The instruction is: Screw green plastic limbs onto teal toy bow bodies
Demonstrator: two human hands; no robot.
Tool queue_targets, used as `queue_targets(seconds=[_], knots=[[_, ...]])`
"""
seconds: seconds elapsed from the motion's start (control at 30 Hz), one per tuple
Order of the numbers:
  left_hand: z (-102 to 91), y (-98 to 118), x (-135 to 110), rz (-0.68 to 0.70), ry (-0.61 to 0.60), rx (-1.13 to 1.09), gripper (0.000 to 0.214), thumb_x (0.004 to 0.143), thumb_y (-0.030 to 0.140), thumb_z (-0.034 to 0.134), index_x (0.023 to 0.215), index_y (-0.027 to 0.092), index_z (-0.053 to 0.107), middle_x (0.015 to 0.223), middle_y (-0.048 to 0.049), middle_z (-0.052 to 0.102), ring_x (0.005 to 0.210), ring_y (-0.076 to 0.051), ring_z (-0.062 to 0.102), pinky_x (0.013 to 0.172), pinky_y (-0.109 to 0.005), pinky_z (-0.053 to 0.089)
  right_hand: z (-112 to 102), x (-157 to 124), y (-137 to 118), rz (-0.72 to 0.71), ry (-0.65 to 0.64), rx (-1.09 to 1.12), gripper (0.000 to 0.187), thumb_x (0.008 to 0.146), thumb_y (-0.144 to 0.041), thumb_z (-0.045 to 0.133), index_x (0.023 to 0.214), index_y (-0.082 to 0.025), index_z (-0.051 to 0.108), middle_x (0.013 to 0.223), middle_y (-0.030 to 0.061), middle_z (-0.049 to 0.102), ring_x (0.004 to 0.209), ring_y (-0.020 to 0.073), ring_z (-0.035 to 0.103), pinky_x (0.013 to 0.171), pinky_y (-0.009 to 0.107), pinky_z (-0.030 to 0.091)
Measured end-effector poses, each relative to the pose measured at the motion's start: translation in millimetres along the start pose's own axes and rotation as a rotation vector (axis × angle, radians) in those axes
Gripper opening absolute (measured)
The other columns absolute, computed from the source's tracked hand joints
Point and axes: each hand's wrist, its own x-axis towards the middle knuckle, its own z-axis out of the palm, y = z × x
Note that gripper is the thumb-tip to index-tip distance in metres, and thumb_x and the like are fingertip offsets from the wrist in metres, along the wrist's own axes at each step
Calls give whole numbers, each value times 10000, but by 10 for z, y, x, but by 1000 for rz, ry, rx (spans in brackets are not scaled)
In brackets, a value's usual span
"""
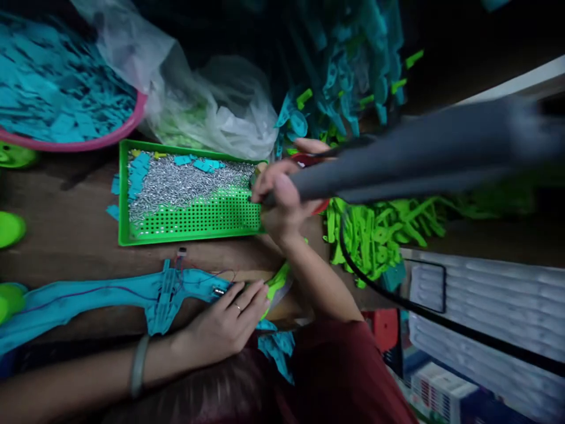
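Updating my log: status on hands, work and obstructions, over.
Left hand on lime part. Right hand gripping grey tool. Black cable crosses lime pieces at right.

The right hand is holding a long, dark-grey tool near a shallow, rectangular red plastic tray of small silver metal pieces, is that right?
One colour is wrong: the head view shows the right hand holding a long, dark-grey tool near a shallow, rectangular green plastic tray, not red, of small silver metal pieces.
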Motion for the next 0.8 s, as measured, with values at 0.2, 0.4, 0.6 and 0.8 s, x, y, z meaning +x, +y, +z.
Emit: queue_targets(seconds=[0.2,0.4,0.6,0.8], knots=[[60,32,-21,-39,61,-32,387,969,180,434,1307,108,607,1373,-124,605,1282,-274,548,1036,-407,444,313,87,339,-65,-80,180,333,873,-340,599,1134,-304,395,595,-131,476,414,73,467,425,211,401],[42,18,-19,-57,55,-35,382,977,180,413,1294,113,616,1354,-109,621,1273,-260,557,1036,-394,441,310,71,399,-56,-76,143,297,852,-407,609,1049,-319,406,563,-139,455,378,79,449,403,218,409],[21,6,13,-119,49,-31,407,978,144,368,1316,76,585,1410,-135,570,1311,-250,515,1045,-372,419,258,90,77,-77,-10,200,216,851,-330,610,1000,-321,454,574,-119,484,412,81,475,418,213,412],[57,22,-29,-120,74,-128,417,945,74,374,1303,10,579,1355,-171,608,1257,-289,557,1032,-401,439,-504,-695,-720,-25,61,39,265,852,-363,559,1108,-323,506,568,-99,505,359,103,456,347,238,408]])
